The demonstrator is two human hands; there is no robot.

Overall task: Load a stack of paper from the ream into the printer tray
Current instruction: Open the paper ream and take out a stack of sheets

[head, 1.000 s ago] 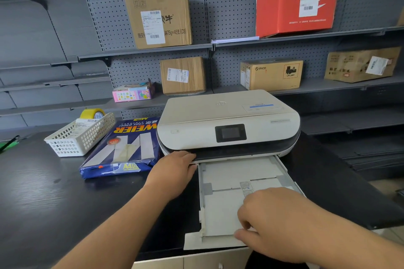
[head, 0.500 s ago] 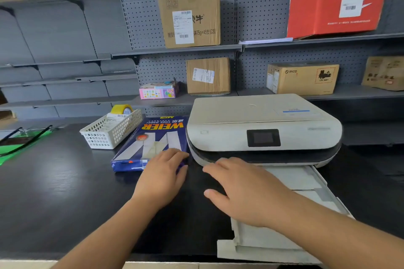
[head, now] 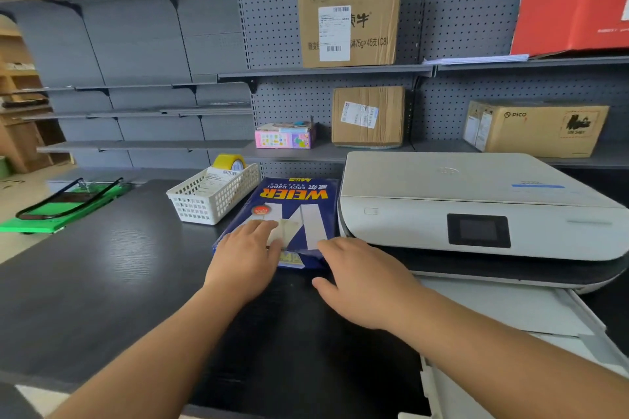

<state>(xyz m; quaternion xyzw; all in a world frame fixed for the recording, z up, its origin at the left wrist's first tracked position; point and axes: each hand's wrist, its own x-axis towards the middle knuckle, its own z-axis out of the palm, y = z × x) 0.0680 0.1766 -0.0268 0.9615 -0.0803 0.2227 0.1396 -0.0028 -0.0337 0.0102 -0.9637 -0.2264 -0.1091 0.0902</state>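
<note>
A blue ream of copy paper (head: 292, 204) lies flat on the black table, just left of the white printer (head: 476, 201). The printer's paper tray (head: 531, 316) is pulled out toward me at the lower right. My left hand (head: 246, 258) rests palm down on the ream's near left part, fingers spread. My right hand (head: 364, 279) hovers over the ream's near right corner, fingers apart, holding nothing. Whether it touches the wrapper I cannot tell.
A white plastic basket (head: 212, 196) with a yellow tape roll (head: 229, 161) stands left of the ream. A green paper cutter (head: 64, 206) sits at the table's far left. Grey shelves behind carry cardboard boxes (head: 367, 116) and a red box (head: 575, 0).
Both hands have left the printer and tray and moved left to the ream. The left hand now lies on it; the view has swung left.
</note>
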